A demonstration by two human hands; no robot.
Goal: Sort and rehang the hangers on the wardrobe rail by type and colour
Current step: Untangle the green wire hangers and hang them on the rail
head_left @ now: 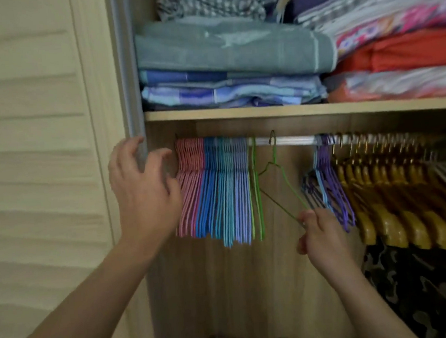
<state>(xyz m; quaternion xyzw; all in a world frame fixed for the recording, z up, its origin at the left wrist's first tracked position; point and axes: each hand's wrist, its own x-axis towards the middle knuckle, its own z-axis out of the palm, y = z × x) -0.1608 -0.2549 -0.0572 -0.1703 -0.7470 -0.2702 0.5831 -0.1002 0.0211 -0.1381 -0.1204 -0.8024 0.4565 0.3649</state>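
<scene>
A white rail (pixel 293 140) runs under the shelf. At its left hang packed wire hangers in colour groups: pink (pixel 190 187), blue (pixel 210 188), pale lilac (pixel 240 188) and a few green (pixel 256 193). One green wire hanger (pixel 278 169) hangs alone, tilted, its hook on the rail. My right hand (pixel 320 237) pinches its lower corner. My left hand (pixel 145 191) hovers with spread fingers just left of the pink hangers, holding nothing. Purple wire hangers (pixel 334 184) and yellow wooden hangers (pixel 395 208) hang to the right.
Folded towels and bedding (pixel 233 48) fill the shelf (pixel 292 110) above the rail. A louvred door (pixel 34 157) stands at the left. A camouflage garment (pixel 426 286) hangs below the wooden hangers. Bare rail shows between the green and purple hangers.
</scene>
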